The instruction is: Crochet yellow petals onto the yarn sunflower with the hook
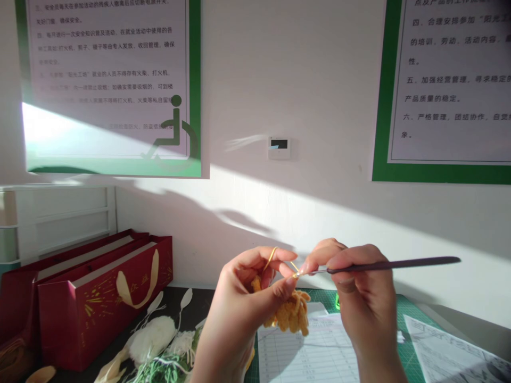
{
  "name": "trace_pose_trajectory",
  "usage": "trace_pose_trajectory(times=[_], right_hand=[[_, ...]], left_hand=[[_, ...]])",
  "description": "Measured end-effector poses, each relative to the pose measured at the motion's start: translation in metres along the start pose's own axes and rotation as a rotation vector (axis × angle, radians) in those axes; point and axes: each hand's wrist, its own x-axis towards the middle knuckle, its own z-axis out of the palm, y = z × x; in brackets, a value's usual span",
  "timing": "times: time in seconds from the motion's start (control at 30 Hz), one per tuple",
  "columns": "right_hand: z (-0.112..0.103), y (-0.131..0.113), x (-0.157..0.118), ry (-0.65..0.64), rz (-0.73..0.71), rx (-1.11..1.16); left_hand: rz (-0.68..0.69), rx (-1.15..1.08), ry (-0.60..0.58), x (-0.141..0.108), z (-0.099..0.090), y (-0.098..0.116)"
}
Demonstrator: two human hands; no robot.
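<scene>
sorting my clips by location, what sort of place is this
Probably a craft workshop, perhaps one serving disabled people: there's a green-bordered wall notice with a wheelchair symbol, a crochet hook and a green cutting mat.

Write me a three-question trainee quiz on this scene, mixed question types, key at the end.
1. True or false: A thin yellow yarn strand loops over a finger of the left hand.
2. Multiple choice: What grips the slim tool with a dark handle? A) the left hand B) the right hand C) neither hand
3. Fill in: The gold-printed red paper bag stands toward the ____ side of the picture.

Key: 1. True; 2. B; 3. left.
</scene>
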Motion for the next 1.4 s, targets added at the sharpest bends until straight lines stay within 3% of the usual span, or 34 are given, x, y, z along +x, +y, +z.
trace_pose_trajectory(times=[0.37, 0.7, 1.03, 1.13, 1.27, 1.4], right_hand=[[0.0, -0.005, -0.002, -0.119, -0.258, -0.322], [0.01, 0.008, -0.01, -0.017, -0.251, -0.256], [0.022, 0.008, -0.008, 0.009, -0.421, -0.578], [0.029, 0.006, -0.01, 0.068, -0.32, -0.42], [0.03, -0.001, -0.009, 0.269, -0.099, -0.158], [0.028, -0.002, -0.002, 0.308, 0.245, 0.071]], left_hand=[[0.019, 0.008, 0.009, -0.001, 0.001, 0.0], [-0.019, -0.098, 0.046, -0.005, 0.006, 0.007], [0.101, -0.025, 0.188, -0.006, 0.012, 0.005], [0.124, 0.023, 0.184, -0.004, 0.008, 0.004], [0.103, 0.009, 0.161, -0.003, 0.004, 0.005], [0.049, -0.049, 0.116, -0.002, 0.003, 0.007]])
